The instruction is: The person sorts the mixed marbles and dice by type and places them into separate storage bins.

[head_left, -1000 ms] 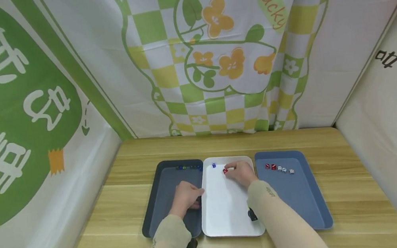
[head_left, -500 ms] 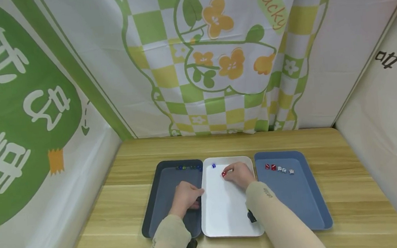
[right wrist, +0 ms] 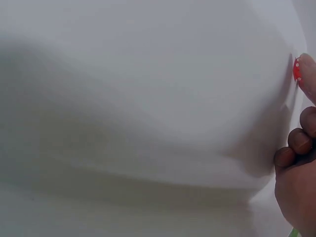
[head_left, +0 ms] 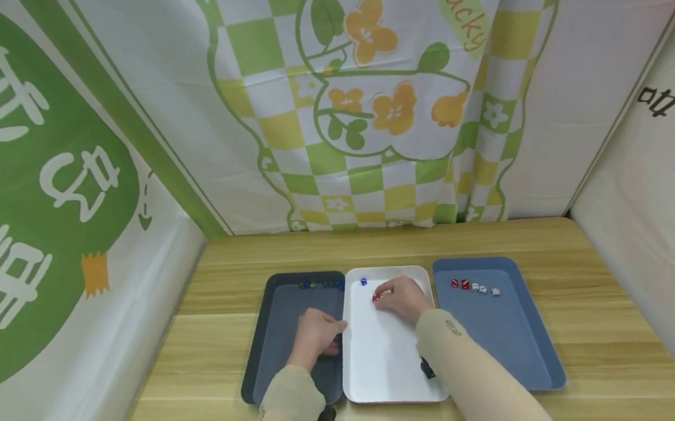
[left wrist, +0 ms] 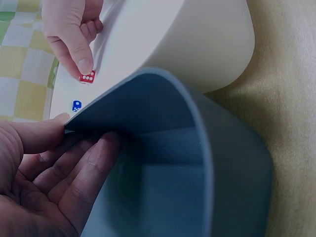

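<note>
My right hand (head_left: pixel 403 298) pinches a red die (left wrist: pixel 87 78) with white pips between thumb and finger, over the far part of the white tray (head_left: pixel 383 369). In the right wrist view, only a sliver of the die shows beside the thumb, and the other fingers are curled. A blue die (head_left: pixel 363 281) lies in the tray's far left corner. My left hand (head_left: pixel 315 334) grips the right wall of the dark grey tray (head_left: pixel 276 338), next to the white one. Its thumb is on the rim and its fingers are inside, as the left wrist view shows.
Several small blue and yellowish-green pieces (head_left: pixel 313 285) line the dark tray's far end, too small to tell. A blue-grey tray (head_left: pixel 509 343) on the right holds two red dice (head_left: pixel 465 284) and several white dice (head_left: pixel 483 289). All three trays stand on a wooden table (head_left: pixel 604 320).
My right hand has moved slightly left and nearer with the red die, which appears turned in the fingers. My left hand has stayed in place.
</note>
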A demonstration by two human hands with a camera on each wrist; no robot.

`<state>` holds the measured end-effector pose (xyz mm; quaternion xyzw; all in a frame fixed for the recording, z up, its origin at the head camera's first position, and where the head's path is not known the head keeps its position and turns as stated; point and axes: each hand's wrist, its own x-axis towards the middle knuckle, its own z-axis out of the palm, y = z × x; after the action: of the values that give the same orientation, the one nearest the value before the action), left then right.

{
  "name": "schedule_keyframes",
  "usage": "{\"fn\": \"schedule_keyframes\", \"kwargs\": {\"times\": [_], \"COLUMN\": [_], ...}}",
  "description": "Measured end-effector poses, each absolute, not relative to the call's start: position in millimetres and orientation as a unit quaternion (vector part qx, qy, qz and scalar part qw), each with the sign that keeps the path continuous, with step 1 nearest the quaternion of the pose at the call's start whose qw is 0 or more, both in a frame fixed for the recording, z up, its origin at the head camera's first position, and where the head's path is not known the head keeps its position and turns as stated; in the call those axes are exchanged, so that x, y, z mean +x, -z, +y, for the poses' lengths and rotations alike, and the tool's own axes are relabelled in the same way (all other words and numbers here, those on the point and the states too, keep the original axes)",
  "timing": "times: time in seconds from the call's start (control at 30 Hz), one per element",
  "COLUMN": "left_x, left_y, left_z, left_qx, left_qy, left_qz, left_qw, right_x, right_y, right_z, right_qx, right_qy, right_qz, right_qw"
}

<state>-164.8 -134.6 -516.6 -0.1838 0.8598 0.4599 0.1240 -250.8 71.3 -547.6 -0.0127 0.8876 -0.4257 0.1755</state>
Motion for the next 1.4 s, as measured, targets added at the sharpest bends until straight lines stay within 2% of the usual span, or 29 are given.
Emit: {"fn": "schedule_keyframes", "kwargs": {"times": [0.2, 0.57, 0.8, 1.1, 1.4], "left_x": [-164.0, -164.0, -164.7, -164.3, -162.5], "left_y": [515.9, 515.8, 514.8, 512.8, 512.8], "left_z": [-134.2, -135.1, -135.2, -135.3, -134.1], "left_qx": [-0.183, -0.183, -0.179, -0.176, -0.174], "left_qy": [-0.46, -0.465, -0.464, -0.464, -0.466], "left_qz": [0.86, 0.858, 0.86, 0.86, 0.859], "left_qw": [0.121, 0.121, 0.118, 0.118, 0.117], "right_x": [-250.1, -250.6, -255.9, -265.2, -263.1], "right_y": [549.0, 546.6, 533.4, 520.0, 506.7], "right_z": [65.2, 70.8, 78.3, 95.7, 115.7], "right_qx": [-0.039, -0.044, -0.063, -0.046, -0.057], "right_qy": [0.415, 0.431, 0.43, 0.432, 0.43], "right_qz": [0.895, 0.886, 0.887, 0.885, 0.89], "right_qw": [0.158, 0.165, 0.155, 0.169, 0.143]}}
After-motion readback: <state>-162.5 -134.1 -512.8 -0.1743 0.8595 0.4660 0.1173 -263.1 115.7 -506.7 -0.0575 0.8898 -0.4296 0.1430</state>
